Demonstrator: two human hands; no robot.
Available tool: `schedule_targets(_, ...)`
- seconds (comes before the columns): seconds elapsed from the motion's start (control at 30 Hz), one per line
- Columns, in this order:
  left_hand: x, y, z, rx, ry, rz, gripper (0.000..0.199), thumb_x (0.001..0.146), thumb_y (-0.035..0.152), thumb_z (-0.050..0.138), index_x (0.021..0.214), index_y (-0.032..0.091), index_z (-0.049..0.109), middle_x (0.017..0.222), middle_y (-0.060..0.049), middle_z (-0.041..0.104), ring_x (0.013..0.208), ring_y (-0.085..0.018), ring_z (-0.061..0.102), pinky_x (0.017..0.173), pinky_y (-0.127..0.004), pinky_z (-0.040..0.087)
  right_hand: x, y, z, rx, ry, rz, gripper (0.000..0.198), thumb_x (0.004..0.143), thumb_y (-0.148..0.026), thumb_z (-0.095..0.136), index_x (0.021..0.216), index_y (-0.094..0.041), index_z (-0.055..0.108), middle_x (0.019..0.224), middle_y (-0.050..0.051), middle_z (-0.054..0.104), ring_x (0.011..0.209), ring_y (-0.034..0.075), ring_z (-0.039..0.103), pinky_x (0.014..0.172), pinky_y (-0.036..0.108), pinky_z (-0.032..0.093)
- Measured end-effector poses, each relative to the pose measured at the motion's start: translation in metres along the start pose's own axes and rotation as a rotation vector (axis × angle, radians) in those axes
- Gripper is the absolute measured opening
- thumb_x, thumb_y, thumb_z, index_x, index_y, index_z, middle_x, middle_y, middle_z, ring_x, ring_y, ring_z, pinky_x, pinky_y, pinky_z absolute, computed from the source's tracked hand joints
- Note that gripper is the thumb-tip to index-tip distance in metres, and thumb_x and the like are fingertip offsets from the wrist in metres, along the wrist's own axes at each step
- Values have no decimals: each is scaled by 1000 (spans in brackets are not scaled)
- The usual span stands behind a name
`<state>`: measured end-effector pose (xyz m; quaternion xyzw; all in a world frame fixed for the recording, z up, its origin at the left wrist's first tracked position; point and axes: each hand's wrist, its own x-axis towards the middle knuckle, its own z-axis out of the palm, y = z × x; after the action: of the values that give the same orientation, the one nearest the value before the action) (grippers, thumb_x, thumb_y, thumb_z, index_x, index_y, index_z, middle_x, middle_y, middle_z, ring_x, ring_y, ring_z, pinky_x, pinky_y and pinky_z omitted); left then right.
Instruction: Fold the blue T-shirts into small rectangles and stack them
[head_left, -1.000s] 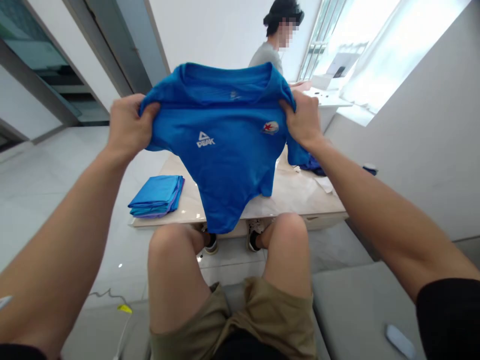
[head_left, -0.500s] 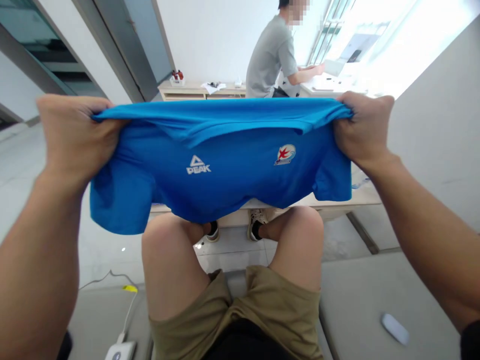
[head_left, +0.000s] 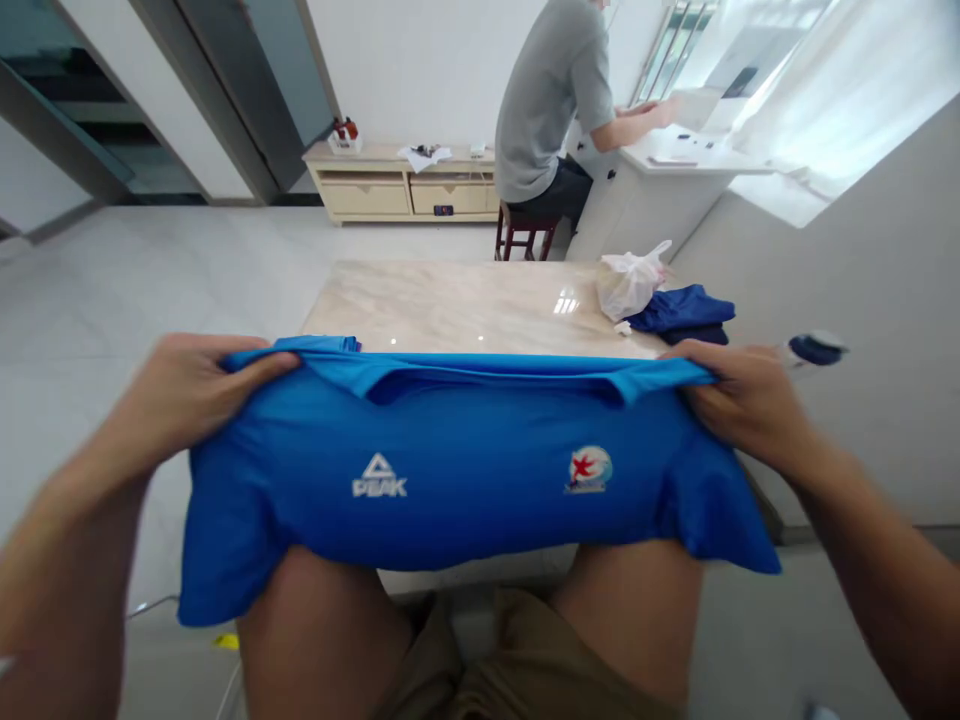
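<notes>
Shirt [head_left: 472, 460], blue and short-sleeved, is stretched sideways between the two hands, its collar edge drawn almost straight. A second ago it hung narrowly, drooping to a point, with the hands closer together; half a second ago it was wide but held up in front of the far cabinet [head_left: 367, 195]. Now it has come down and nearer, so the marble tabletop [head_left: 450, 300] shows beyond it, and the chest is spread broad and fairly smooth, which I judge leaves the upper part better squared than in that first drooping hang. The white logo [head_left: 379, 477] and the round emblem [head_left: 589, 468] face the wearer. The left hand [head_left: 196, 390] pinches the left shoulder end, thumb on the near side; the right hand [head_left: 739, 400] grips the right shoulder end. The shirt lies directly between them, most of it below hand level, with a sleeve hanging at each side and the lower edge overlapping the thighs [head_left: 322, 640] in view. How its lower body hangs behind the front cannot be told. A strip of blue cloth [head_left: 330, 343] peeks out beyond the left shoulder; a plastic bag [head_left: 630, 285] sits far right.
</notes>
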<state>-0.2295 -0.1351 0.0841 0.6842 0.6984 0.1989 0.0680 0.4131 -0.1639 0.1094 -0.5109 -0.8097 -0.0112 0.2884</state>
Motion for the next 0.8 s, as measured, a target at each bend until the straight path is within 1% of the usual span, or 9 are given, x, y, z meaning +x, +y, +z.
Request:
schedule_targets(0.07, 60, 70, 48, -1, -73, 60, 50, 91, 66, 62, 89, 20, 81, 80, 0, 75, 81, -21, 69, 72, -27, 48, 22, 38, 35, -82, -61, 8, 29, 96, -32, 54, 77, -24, 73, 57, 3, 64, 49, 20, 56, 56, 33, 37)
schedule_targets(0.1, 85, 96, 71, 4, -63, 78, 51, 93, 66, 60, 84, 20, 79, 77, -2, 74, 78, -20, 67, 70, -28, 47, 34, 57, 53, -161, -76, 34, 30, 96, -36, 54, 79, -23, 75, 59, 6, 67, 53, 22, 59, 58, 34, 36)
schedule_targets(0.17, 125, 124, 107, 85, -27, 62, 52, 95, 67, 58, 80, 21, 78, 77, -6, 76, 81, -24, 69, 70, -30, 46, 59, 91, 85, -290, -131, 100, 32, 98, -42, 56, 84, -23, 78, 68, 9, 73, 64, 27, 64, 61, 34, 35)
schedule_targets(0.23, 153, 127, 134, 185, -19, 58, 53, 98, 68, 56, 86, 22, 81, 87, -11, 80, 91, -30, 73, 73, -34, 47, 83, 120, 113, -345, -186, 152, 35, 101, -47, 58, 89, -23, 82, 76, 10, 78, 72, 29, 67, 64, 34, 37)
schedule_targets(0.3, 178, 120, 156, 260, -51, 82, 55, 101, 68, 54, 92, 23, 83, 98, -16, 83, 100, -35, 75, 77, -37, 49, 102, 144, 139, -356, -241, 199, 38, 103, -51, 60, 93, -22, 84, 82, 11, 81, 79, 30, 70, 67, 33, 40)
schedule_targets(0.47, 247, 105, 218, 358, -127, 136, 57, 103, 70, 51, 96, 25, 84, 101, -14, 85, 109, -36, 76, 82, -36, 50, 136, 199, 205, -365, -299, 294, 49, 106, -63, 60, 90, -23, 84, 85, 11, 81, 84, 30, 71, 70, 33, 44)
schedule_targets(0.6, 294, 100, 266, 389, -162, 76, 58, 107, 68, 48, 104, 21, 82, 108, -16, 84, 117, -37, 73, 88, -38, 49, 166, 242, 255, -372, -265, 325, 58, 106, -70, 57, 84, -21, 81, 83, 13, 79, 88, 31, 71, 77, 35, 48)
schedule_targets(0.7, 307, 99, 289, 358, -166, 31, 52, 113, 58, 47, 124, 15, 75, 126, -16, 80, 126, -32, 68, 99, -39, 48, 189, 256, 286, -373, -171, 343, 56, 112, -62, 49, 101, -17, 80, 98, 16, 79, 100, 31, 70, 89, 39, 49)
schedule_targets(0.8, 299, 100, 302, 325, -75, 136, 45, 115, 42, 45, 145, 12, 62, 151, -19, 67, 142, -32, 57, 115, -44, 42, 198, 240, 306, -362, -54, 292, 49, 117, -45, 37, 132, -13, 71, 126, 21, 75, 119, 32, 64, 103, 45, 47)
